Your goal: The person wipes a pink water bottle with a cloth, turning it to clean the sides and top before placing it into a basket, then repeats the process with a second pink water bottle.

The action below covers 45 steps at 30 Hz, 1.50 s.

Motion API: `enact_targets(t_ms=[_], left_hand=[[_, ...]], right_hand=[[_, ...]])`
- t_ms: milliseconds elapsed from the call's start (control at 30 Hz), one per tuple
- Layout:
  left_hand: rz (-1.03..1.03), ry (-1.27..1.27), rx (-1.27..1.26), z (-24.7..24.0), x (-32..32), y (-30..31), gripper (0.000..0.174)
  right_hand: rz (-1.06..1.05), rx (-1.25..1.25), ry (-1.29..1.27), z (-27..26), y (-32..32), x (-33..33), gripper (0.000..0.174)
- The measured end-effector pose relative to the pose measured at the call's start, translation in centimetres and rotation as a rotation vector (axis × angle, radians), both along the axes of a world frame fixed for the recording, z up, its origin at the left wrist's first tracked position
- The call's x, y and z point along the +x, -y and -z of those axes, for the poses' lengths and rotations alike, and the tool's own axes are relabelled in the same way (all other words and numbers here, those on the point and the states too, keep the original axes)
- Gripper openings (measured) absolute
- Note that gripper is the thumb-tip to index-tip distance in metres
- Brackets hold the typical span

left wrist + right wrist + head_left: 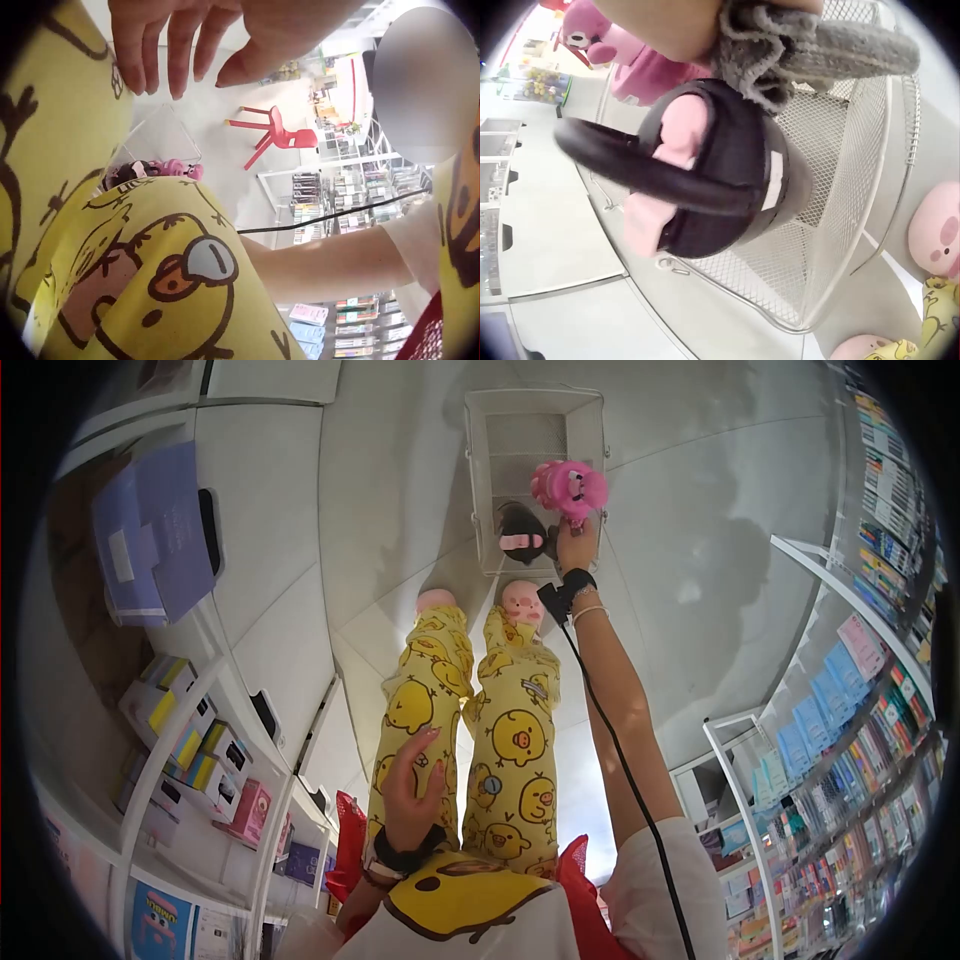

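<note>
My right hand (575,548) is over the near right corner of a white wire-mesh basket (478,470) on the floor, gripping a bright pink character toy (570,488). The fingertips are hidden behind the toy. A grey ribbed knitted piece (817,52) lies against that hand in the right wrist view. Inside the basket stands a black tumbler (761,187) with a black carry loop (652,172) and a pink lid latch (684,127). My left hand (408,795) hovers over the left thigh, fingers loosely bent and holding nothing.
Pink slippers (522,602) are just short of the basket. A black cable (630,770) runs along the right arm. Shelves of boxes (190,760) line the left, and racks of stationery (840,780) the right. A red chair (279,133) stands farther off.
</note>
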<state>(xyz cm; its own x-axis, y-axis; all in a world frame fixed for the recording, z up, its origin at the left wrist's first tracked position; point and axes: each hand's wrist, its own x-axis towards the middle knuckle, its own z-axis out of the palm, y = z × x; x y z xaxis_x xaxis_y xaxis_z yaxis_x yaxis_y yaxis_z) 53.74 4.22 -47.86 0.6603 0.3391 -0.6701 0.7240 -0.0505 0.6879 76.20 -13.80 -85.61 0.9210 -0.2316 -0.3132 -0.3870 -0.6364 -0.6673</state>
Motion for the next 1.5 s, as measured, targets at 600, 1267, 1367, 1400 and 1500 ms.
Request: enact_targets(t_ms=[600, 1267, 1367, 1400, 1500], left_hand=[[-0.133, 0.004, -0.111, -2.7, 3.0, -0.4, 0.036], [-0.022, -0.346, -0.471, 11.9, -19.4, 0.0, 0.064], [0.128, -0.538, -0.255, 11.3, -25.7, 3.8, 0.037], [0.023, -0.541, -0.217, 9.2, -28.7, 5.2, 0.037], [-0.087, -0.515, -0.142, 0.3, -35.1, 9.9, 0.038]], right_hand=[[-0.087, -0.241, -0.209, 6.1, 2.8, 1.3, 0.038], [-0.338, 0.074, -0.306, -43.4, 7.6, -16.5, 0.034], [-0.597, 0.098, -0.290, -44.1, 6.5, -17.7, 0.031], [-0.694, 0.171, -0.288, -44.8, 5.7, -18.0, 0.029], [-0.952, 0.218, -0.271, -50.4, 1.5, -19.7, 0.028]])
